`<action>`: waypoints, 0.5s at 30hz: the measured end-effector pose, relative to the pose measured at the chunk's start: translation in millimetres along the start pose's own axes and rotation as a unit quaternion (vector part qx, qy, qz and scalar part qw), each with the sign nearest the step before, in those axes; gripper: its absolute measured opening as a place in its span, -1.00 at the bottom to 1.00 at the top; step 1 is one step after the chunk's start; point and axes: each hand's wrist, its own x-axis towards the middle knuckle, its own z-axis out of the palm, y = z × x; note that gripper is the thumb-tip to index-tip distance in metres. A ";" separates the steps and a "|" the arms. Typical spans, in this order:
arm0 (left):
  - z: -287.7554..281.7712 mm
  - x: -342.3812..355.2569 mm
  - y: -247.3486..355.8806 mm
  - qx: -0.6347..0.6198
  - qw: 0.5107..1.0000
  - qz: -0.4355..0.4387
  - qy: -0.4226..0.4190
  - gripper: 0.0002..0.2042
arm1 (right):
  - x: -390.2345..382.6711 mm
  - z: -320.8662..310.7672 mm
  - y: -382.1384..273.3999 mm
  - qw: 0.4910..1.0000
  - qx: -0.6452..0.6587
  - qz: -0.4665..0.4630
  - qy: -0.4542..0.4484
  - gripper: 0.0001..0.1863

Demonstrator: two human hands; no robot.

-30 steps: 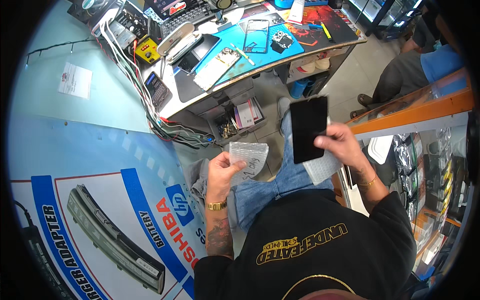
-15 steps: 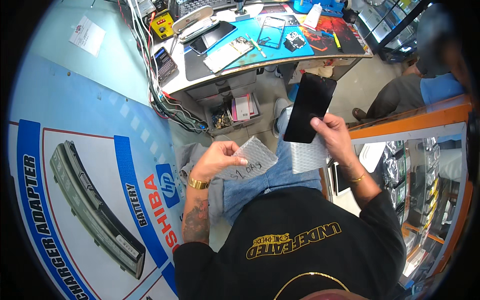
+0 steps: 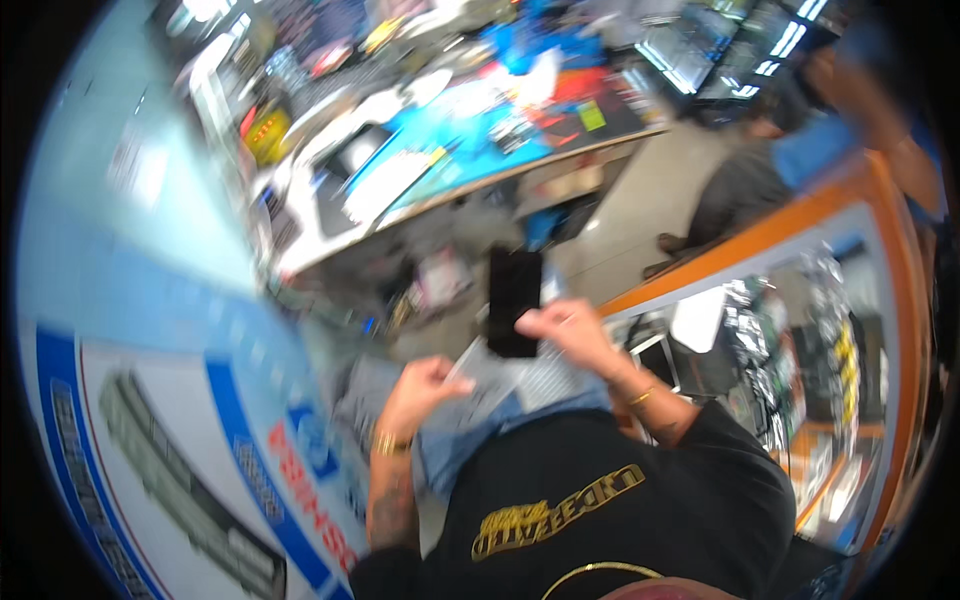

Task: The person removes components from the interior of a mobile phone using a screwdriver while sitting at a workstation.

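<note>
In a motion-blurred view, my right hand (image 3: 575, 335) grips a black smartphone screen (image 3: 514, 283) with its thumb on the glass, a translucent bubble-wrap sleeve (image 3: 555, 375) just below and behind it. My left hand (image 3: 423, 385) pinches another piece of bubble wrap (image 3: 480, 370) over my jeans (image 3: 445, 445). The two pieces of wrap now lie close together; whether they touch I cannot tell.
A cluttered workbench (image 3: 455, 205) with a blue mat (image 3: 465, 115) and cables (image 3: 210, 85) stands ahead. An orange-framed glass display case (image 3: 875, 205) is at my right, another person (image 3: 745, 185) sitting beyond it. A printed wall banner (image 3: 180, 460) is at my left.
My right hand has moved left and downward in the picture with the phone, closer to my left hand. My left hand is lower in the picture. The view has shifted and blurred.
</note>
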 end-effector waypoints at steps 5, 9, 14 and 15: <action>17.4 -18.1 -6.3 -0.123 0.991 0.025 0.044 -0.92 | 10.4 22.6 15.5 0.993 -0.024 -0.080 -0.078 -0.48; 48.1 -30.0 13.3 -0.111 0.994 0.006 -0.004 -0.78 | -3.8 26.5 40.0 0.994 -0.029 -0.076 -0.075 -0.38; 56.6 -14.4 0.3 -0.184 0.981 0.035 0.052 -0.93 | -10.9 27.1 57.0 0.995 -0.029 -0.090 -0.024 -0.38; 53.7 -14.7 1.5 -0.171 0.982 0.055 0.050 -0.89 | -9.3 24.7 54.0 0.992 -0.041 -0.107 -0.046 -0.39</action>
